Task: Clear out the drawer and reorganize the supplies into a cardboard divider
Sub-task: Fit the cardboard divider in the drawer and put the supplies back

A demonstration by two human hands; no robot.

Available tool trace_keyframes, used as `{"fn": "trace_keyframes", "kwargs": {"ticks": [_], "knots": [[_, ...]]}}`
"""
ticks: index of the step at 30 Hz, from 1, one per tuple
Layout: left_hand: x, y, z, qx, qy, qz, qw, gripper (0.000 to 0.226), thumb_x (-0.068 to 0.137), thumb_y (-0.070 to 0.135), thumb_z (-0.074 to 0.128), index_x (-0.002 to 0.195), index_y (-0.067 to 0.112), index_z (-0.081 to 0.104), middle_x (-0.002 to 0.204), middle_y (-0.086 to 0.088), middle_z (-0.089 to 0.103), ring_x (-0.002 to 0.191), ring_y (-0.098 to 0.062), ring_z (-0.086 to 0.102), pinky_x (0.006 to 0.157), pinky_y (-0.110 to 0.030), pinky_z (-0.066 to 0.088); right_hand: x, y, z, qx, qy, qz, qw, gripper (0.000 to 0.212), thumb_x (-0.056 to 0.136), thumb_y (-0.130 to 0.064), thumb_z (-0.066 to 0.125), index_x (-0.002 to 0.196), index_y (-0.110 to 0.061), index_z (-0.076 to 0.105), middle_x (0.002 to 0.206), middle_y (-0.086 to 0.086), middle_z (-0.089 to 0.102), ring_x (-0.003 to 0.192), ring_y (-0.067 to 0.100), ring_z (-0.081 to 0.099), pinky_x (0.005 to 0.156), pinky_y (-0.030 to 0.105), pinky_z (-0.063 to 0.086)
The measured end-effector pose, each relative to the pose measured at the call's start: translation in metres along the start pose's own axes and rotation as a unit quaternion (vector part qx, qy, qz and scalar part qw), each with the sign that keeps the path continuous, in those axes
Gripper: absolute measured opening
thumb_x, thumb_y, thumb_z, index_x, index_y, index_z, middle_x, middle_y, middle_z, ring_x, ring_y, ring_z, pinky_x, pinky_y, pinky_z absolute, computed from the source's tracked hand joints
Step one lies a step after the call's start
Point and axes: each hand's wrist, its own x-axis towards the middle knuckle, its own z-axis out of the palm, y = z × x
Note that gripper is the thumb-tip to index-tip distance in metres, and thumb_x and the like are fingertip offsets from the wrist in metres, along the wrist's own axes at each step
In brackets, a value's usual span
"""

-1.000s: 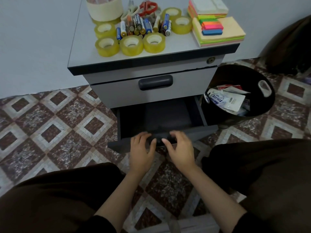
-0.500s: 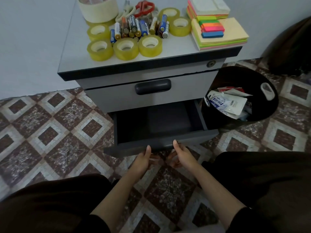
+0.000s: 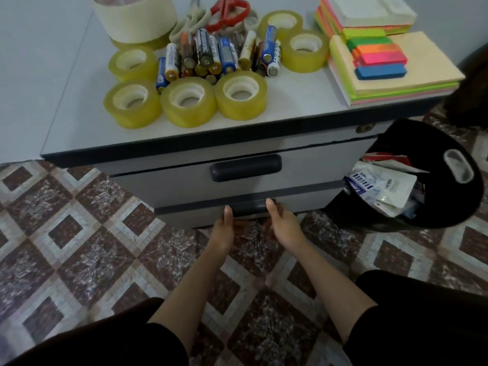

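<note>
Head view: note lower drawer (image 3: pixel 303 204), grey front, dark handle (image 3: pixel 250 206), nearly flush beneath upper drawer (image 3: pixel 171 186). Note left grip (image 3: pixel 223 231) and right grip (image 3: pixel 284 225) clasping handle, thumbs on top, fingers hidden.

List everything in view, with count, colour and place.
grey two-drawer cabinet: one, grey with dark trim, centre
yellow clear tape rolls: six plain, a seventh partly hidden under the cream roll, cabinet top
wide cream tape roll: one, top's back left
loose batteries: a pile, mixed colours, too crowded to count, among the rolls
red-handled scissors: one, behind the batteries
sticky note pads: stacked, pastel and neon, top's right
index flag strips: green, orange, pink, blue, on the pads
black bin: one, right of the cabinet, holding packaging
left hand, right hand: thumbs on the lower drawer's front, fingers hidden
</note>
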Motion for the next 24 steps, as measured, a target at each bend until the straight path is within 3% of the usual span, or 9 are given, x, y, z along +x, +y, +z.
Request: {"fn": "trace_keyframes", "kwargs": {"ticks": [5, 10, 13, 15, 17, 20, 22, 24], "knots": [[0.013, -0.007, -0.004, 0.008, -0.018, 0.017, 1.0, 0.098, 0.066, 0.08, 0.023, 0.129, 0.009, 0.051, 0.119, -0.016, 0.062, 0.111, -0.029, 0.058, 0.102, -0.046, 0.042, 0.007, 0.01, 0.008, -0.029, 0.058, -0.054, 0.996, 0.045, 0.098, -0.044, 0.03, 0.11, -0.007, 0.053, 0.103, 0.016, 0.062, 0.103, 0.033, 0.056, 0.085, 0.036, 0.041], [0.007, 0.005, -0.01, 0.043, -0.032, -0.013, 0.998, 0.097, 0.07, 0.075, 0.021, 0.132, 0.006, 0.048, 0.121, -0.02, 0.06, 0.109, -0.033, 0.058, 0.099, -0.046, 0.044, 0.004, -0.001, -0.001, -0.073, 0.013, -0.023, 0.997, 0.051, 0.098, -0.05, 0.026, 0.107, -0.007, 0.053, 0.098, 0.012, 0.061, 0.102, 0.032, 0.057, 0.076, 0.032, 0.039], [-0.013, 0.026, -0.021, 0.032, -0.027, -0.051, 0.998, 0.072, 0.092, 0.058, 0.018, 0.118, 0.002, 0.055, 0.109, -0.015, 0.064, 0.086, -0.024, 0.063, 0.076, -0.032, 0.053, -0.005, -0.007, -0.012, -0.143, -0.013, -0.047, 0.989, 0.055, 0.096, -0.054, 0.03, 0.118, -0.009, 0.053, 0.107, 0.012, 0.063, 0.105, 0.03, 0.057, 0.082, 0.033, 0.043], [-0.024, 0.034, -0.028, 0.013, -0.029, -0.052, 0.998, 0.057, 0.1, 0.046, 0.022, 0.113, 0.004, 0.059, 0.093, -0.013, 0.065, 0.073, -0.017, 0.06, 0.06, -0.023, 0.048, -0.015, -0.007, -0.017, -0.16, -0.023, -0.055, 0.985, 0.054, 0.095, -0.053, 0.036, 0.12, -0.009, 0.055, 0.105, 0.011, 0.065, 0.102, 0.028, 0.059, 0.083, 0.032, 0.045], [-0.035, 0.04, -0.034, -0.017, -0.021, -0.02, 0.999, 0.047, 0.1, 0.037, 0.033, 0.102, 0.002, 0.064, 0.083, -0.007, 0.065, 0.072, -0.017, 0.059, 0.062, -0.024, 0.046, -0.026, -0.01, -0.02, -0.173, -0.017, -0.06, 0.983, 0.049, 0.096, -0.048, 0.041, 0.11, -0.006, 0.061, 0.093, 0.011, 0.065, 0.094, 0.027, 0.061, 0.074, 0.029, 0.045], [-0.051, 0.059, -0.043, -0.099, -0.01, 0.035, 0.994, 0.041, 0.099, 0.035, 0.038, 0.089, 0.009, 0.068, 0.079, -0.001, 0.07, 0.077, -0.016, 0.062, 0.076, -0.029, 0.048, -0.038, -0.016, -0.027, -0.188, 0.005, -0.067, 0.98, 0.037, 0.096, -0.043, 0.045, 0.079, -0.013, 0.058, 0.077, 0.006, 0.06, 0.081, 0.025, 0.06, 0.064, 0.027, 0.037], [-0.061, 0.073, -0.048, -0.146, -0.01, 0.052, 0.988, 0.044, 0.098, 0.04, 0.035, 0.087, 0.012, 0.067, 0.079, 0.002, 0.071, 0.075, -0.014, 0.063, 0.075, -0.029, 0.048, -0.043, -0.02, -0.03, -0.164, 0.019, -0.062, 0.984, 0.042, 0.097, -0.041, 0.045, 0.063, -0.016, 0.048, 0.067, 0.004, 0.057, 0.073, 0.023, 0.057, 0.061, 0.028, 0.037], [-0.066, 0.084, -0.049, -0.161, -0.012, 0.065, 0.985, 0.044, 0.098, 0.042, 0.036, 0.086, 0.012, 0.066, 0.08, 0.002, 0.07, 0.073, -0.011, 0.063, 0.068, -0.024, 0.048, -0.042, -0.023, -0.03, -0.134, 0.022, -0.048, 0.99, 0.045, 0.097, -0.043, 0.044, 0.059, -0.017, 0.046, 0.07, 0.008, 0.062, 0.075, 0.028, 0.062, 0.065, 0.03, 0.044]]}}
